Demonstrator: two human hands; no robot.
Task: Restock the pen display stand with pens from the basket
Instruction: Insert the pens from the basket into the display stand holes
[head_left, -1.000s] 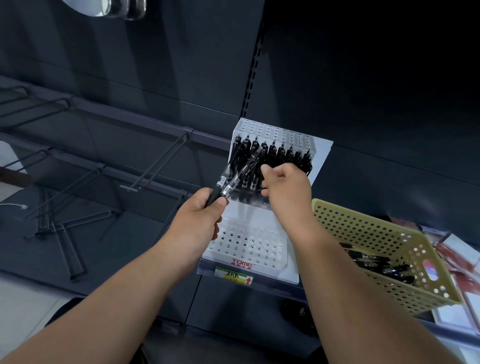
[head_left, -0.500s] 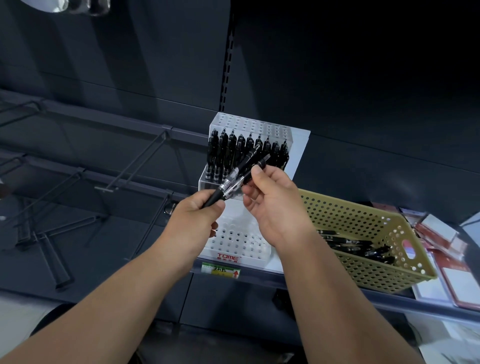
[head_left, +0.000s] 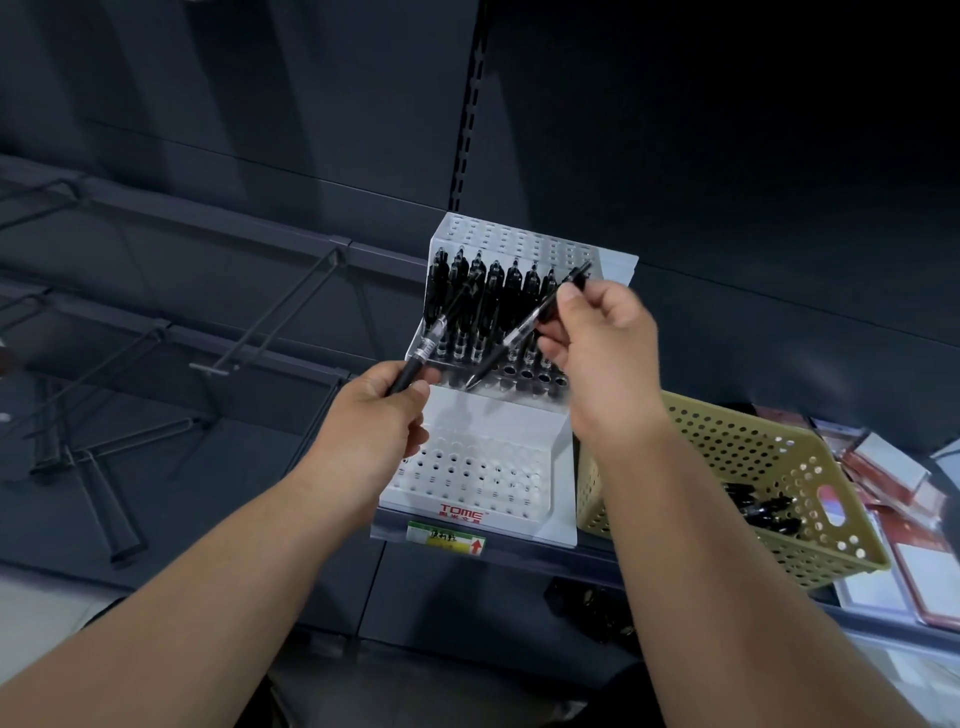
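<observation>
A white tiered pen display stand (head_left: 519, 426) with rows of holes sits on the shelf. Several black pens (head_left: 485, 296) stand in its upper tier. My left hand (head_left: 382, 421) grips a black pen (head_left: 431, 345) by its lower end, in front of the stand's left side. My right hand (head_left: 597, 338) pinches a second black pen (head_left: 524, 327) that slants with its tip just above the stand's middle row of holes. To the right, a yellow perforated basket (head_left: 737, 452) holds more black pens (head_left: 763, 509).
Dark shelving panels rise behind the stand. Bare metal display hooks (head_left: 270, 317) jut out at the left. Flat red-and-white packaged items (head_left: 904, 535) lie right of the basket. A price label (head_left: 447, 538) is fixed to the shelf edge below the stand.
My right hand has taken one pen out of the left hand's grip and carried it right and up. The left hand keeps one pen. The view has shifted slightly.
</observation>
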